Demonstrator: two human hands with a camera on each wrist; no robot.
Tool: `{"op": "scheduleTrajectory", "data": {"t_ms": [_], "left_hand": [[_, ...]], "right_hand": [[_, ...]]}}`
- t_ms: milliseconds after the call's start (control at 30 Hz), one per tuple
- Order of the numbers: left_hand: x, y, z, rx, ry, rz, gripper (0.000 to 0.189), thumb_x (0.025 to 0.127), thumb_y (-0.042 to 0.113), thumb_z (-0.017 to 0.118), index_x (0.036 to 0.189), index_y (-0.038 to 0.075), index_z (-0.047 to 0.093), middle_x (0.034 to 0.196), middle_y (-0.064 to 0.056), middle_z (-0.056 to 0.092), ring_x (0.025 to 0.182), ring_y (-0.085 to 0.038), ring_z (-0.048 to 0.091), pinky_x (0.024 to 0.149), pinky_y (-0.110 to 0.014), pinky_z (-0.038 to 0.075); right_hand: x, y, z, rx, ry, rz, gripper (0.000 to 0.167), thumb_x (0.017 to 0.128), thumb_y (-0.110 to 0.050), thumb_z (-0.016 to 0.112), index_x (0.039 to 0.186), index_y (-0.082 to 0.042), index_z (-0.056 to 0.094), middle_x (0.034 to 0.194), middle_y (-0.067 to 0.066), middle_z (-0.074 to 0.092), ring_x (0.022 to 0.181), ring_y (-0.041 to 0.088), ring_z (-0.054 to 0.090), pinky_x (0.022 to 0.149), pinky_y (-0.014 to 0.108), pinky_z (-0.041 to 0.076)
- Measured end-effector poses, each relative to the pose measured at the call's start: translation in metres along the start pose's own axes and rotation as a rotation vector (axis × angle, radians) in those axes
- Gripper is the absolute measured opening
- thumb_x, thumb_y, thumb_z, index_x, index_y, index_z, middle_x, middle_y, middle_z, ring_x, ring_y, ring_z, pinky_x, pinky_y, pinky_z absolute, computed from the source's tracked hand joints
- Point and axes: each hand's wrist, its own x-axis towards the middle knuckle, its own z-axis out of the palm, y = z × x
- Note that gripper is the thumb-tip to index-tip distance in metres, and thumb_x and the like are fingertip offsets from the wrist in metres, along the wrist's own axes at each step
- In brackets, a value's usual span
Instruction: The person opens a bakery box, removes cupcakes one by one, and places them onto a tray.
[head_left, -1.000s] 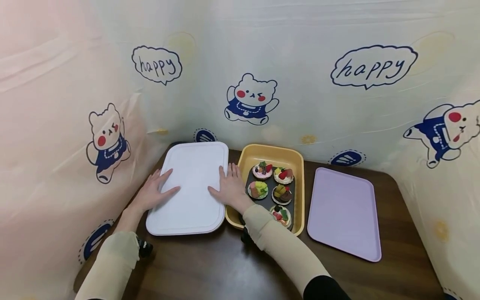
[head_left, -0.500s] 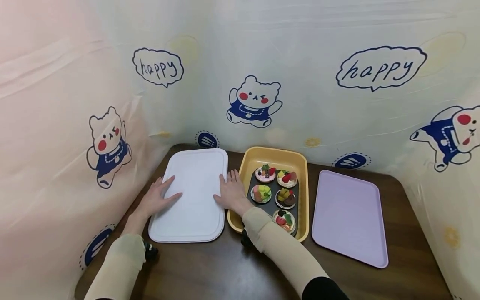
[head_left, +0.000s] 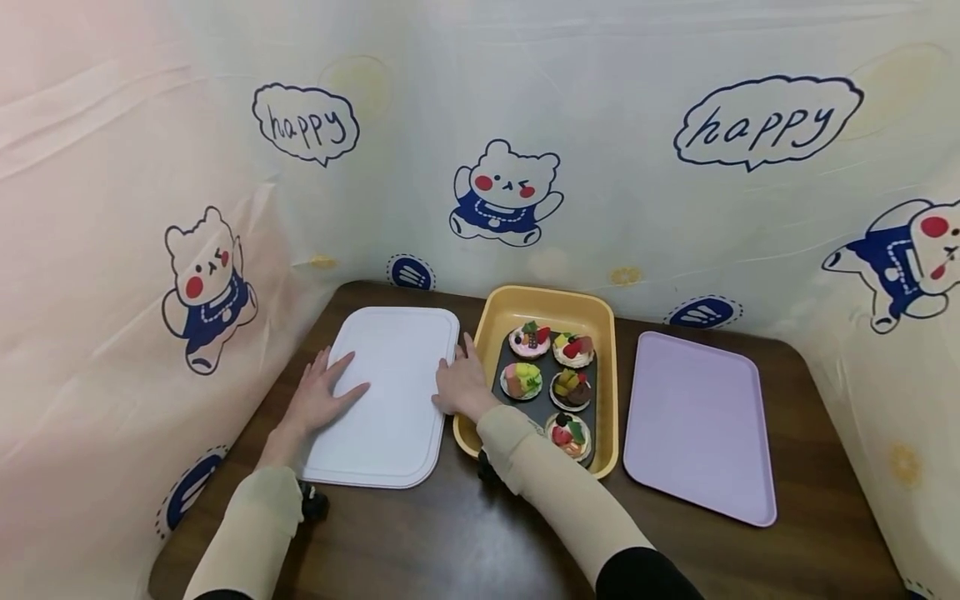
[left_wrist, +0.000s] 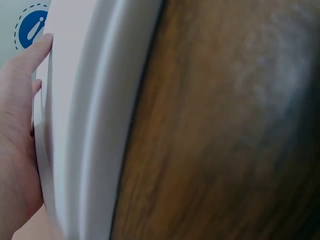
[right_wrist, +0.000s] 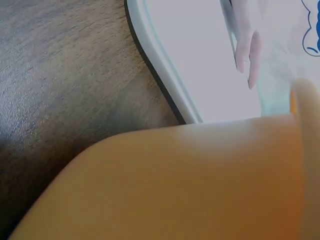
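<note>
A white rectangular tray (head_left: 390,400) with rounded corners lies at the table's left. My left hand (head_left: 318,396) rests along its left edge, thumb and forefinger spread over the top. In the left wrist view the fingers of this hand (left_wrist: 20,125) lie against the white tray's side (left_wrist: 107,90). My right hand (head_left: 461,383) holds the right edge, its fingers bent at the gap beside the yellow bin (head_left: 551,297). That bin's wall (right_wrist: 175,185) hides my right hand in the right wrist view. Inside the bin, several fruit tarts (head_left: 574,435) sit on a dark sheet (head_left: 528,407).
A flat lilac tray (head_left: 697,425) lies on the right of the brown table (head_left: 420,542). Patterned cloth (head_left: 615,192) hangs around the back and sides. My right forearm (head_left: 573,508) crosses the bin's near corner.
The white tray has slid slightly towards me, its right side turning a little clockwise. My right hand's fingers have bent more at its edge. The head view has shifted slightly.
</note>
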Motion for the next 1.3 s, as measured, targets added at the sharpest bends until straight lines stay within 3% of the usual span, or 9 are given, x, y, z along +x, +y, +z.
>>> {"op": "scheduleTrajectory", "data": {"t_ms": [233, 567, 767, 933, 1200, 1300], "left_hand": [[0.003, -0.001, 0.004, 0.012, 0.018, 0.008, 0.094, 0.100, 0.068, 0.066, 0.171, 0.012, 0.039, 0.182, -0.032, 0.010, 0.170, -0.054, 0.008, 0.139, -0.070, 0.005], [0.011, 0.007, 0.011, 0.047, 0.049, 0.028, 0.091, 0.101, 0.067, 0.065, 0.170, 0.011, 0.041, 0.181, -0.034, 0.012, 0.170, -0.054, 0.011, 0.140, -0.068, 0.008], [0.016, 0.010, 0.011, 0.090, 0.057, 0.029, 0.092, 0.102, 0.070, 0.061, 0.170, 0.013, 0.040, 0.182, -0.032, 0.012, 0.170, -0.053, 0.012, 0.140, -0.067, 0.010], [0.017, 0.016, 0.010, 0.079, 0.036, 0.033, 0.093, 0.101, 0.072, 0.061, 0.170, 0.012, 0.040, 0.182, -0.032, 0.011, 0.170, -0.054, 0.010, 0.139, -0.068, 0.009], [0.021, 0.017, 0.011, 0.094, 0.024, 0.015, 0.095, 0.100, 0.075, 0.059, 0.172, 0.016, 0.038, 0.184, -0.027, 0.007, 0.172, -0.051, 0.006, 0.140, -0.068, 0.004], [0.022, 0.018, 0.012, 0.108, 0.048, 0.027, 0.095, 0.100, 0.074, 0.060, 0.171, 0.016, 0.039, 0.184, -0.028, 0.008, 0.171, -0.051, 0.006, 0.138, -0.073, 0.000]], "right_hand": [[0.002, -0.003, 0.000, -0.070, 0.002, 0.023, 0.068, 0.111, -0.056, 0.054, 0.165, -0.015, 0.051, 0.157, 0.003, 0.067, 0.170, 0.028, 0.033, 0.142, 0.057, 0.004], [0.006, -0.004, 0.006, -0.079, 0.056, 0.055, 0.064, 0.107, -0.052, 0.059, 0.159, -0.015, 0.060, 0.153, 0.002, 0.070, 0.168, 0.028, 0.037, 0.142, 0.060, 0.004], [0.006, -0.005, 0.008, -0.052, 0.097, 0.057, 0.040, 0.105, -0.047, 0.064, 0.132, -0.021, 0.079, 0.144, 0.001, 0.076, 0.166, 0.033, 0.040, 0.141, 0.062, 0.004], [0.005, -0.007, 0.011, -0.030, 0.111, 0.071, 0.032, 0.104, -0.044, 0.067, 0.119, -0.021, 0.083, 0.131, 0.001, 0.082, 0.160, 0.035, 0.048, 0.142, 0.062, 0.004], [0.003, -0.012, 0.011, -0.015, 0.111, 0.093, 0.033, 0.103, -0.045, 0.069, 0.118, -0.019, 0.083, 0.128, 0.002, 0.083, 0.156, 0.034, 0.053, 0.142, 0.061, 0.002], [0.003, -0.012, 0.010, -0.023, 0.106, 0.116, 0.043, 0.104, -0.046, 0.068, 0.132, -0.015, 0.078, 0.136, 0.004, 0.080, 0.160, 0.035, 0.049, 0.142, 0.061, 0.002]]}}
